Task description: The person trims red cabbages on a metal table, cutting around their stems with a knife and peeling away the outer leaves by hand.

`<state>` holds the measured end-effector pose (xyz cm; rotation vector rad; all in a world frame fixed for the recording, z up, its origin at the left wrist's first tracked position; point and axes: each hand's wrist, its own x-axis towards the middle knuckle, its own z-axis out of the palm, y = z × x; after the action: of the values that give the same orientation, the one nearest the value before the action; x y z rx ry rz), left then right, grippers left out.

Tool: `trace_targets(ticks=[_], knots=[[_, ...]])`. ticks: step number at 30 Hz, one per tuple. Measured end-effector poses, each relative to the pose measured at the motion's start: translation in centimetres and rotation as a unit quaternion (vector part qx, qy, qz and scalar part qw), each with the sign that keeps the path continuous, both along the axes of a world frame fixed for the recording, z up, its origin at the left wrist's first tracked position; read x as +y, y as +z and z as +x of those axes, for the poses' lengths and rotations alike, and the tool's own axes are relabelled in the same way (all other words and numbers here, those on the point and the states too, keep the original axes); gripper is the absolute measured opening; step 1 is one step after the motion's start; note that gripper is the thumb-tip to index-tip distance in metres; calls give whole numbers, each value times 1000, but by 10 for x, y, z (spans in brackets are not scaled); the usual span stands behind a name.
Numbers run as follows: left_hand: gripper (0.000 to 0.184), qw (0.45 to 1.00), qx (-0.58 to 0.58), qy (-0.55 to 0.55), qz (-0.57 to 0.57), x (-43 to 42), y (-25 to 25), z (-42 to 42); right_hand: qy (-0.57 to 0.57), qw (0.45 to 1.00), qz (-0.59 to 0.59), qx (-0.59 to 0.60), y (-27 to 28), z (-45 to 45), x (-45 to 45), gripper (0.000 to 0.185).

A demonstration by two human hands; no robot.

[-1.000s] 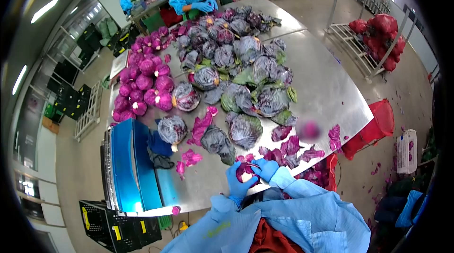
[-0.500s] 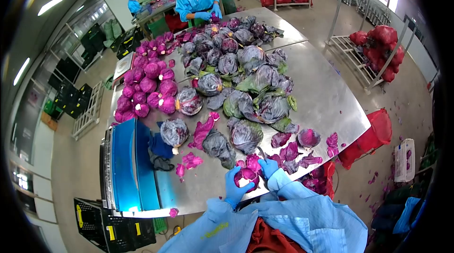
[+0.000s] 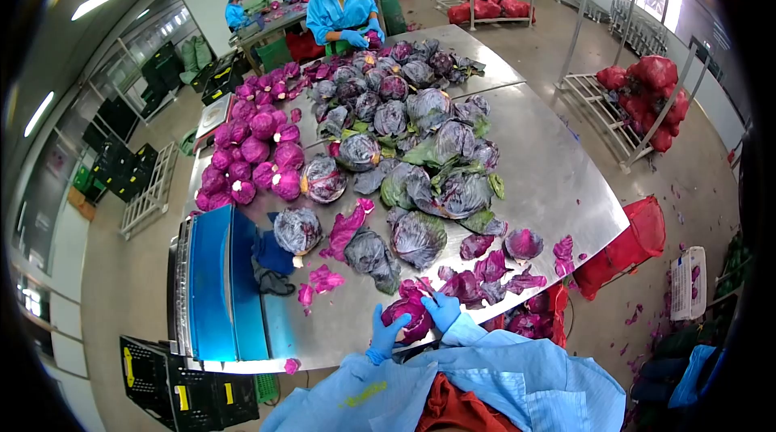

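Observation:
At the near table edge, my left hand [image 3: 386, 332] is wrapped round the left side of a peeled red cabbage [image 3: 415, 319]. My right hand [image 3: 441, 311] is closed at the cabbage's upper right, with a thin knife [image 3: 425, 286] showing beyond its fingers. Both hands wear blue gloves. Loose purple leaves [image 3: 491, 266] lie just past my right hand. A cabbage with dull outer leaves [image 3: 418, 238] and dark stripped leaves [image 3: 372, 258] are ahead of my hands.
Untrimmed cabbages [image 3: 390, 117] cover the table's middle; peeled ones [image 3: 257, 149] are piled at left. A blue-sided box [image 3: 217, 286] stands at the left edge. Red bags [image 3: 626, 246] hang or stand at right. Across the table, a co-worker [image 3: 343, 8] handles a cabbage.
The cabbage has turned between my hands: its pale base faced me before, and now a purple side shows. My right hand has moved slightly left and down.

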<state>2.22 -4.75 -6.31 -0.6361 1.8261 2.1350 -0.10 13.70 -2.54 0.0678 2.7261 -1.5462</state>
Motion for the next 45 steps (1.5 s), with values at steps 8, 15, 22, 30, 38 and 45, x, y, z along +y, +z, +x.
trace_targets(ticks=[8,15,22,30,38,45], knots=[[87,1000,-1,-3,25,-5,20,-1,8,999,-37,3,-6,0,-2,38],[80,999,40,9,23,-12,-14,6,-44,968,-199,-145,-12,-1,11,36],[72,993,77,-52,76,-8,0,0,-92,894,-356,-256,27,-3,28,34],[61,971,10,-5,240,-8,48,1,-240,899,-324,-169,21,-2,131,29],[61,976,5,1,218,1,69,-1,-204,927,238,-206,-2,104,246,52],[66,983,59,-55,167,24,75,-4,-45,993,-95,-54,58,66,129,70]])
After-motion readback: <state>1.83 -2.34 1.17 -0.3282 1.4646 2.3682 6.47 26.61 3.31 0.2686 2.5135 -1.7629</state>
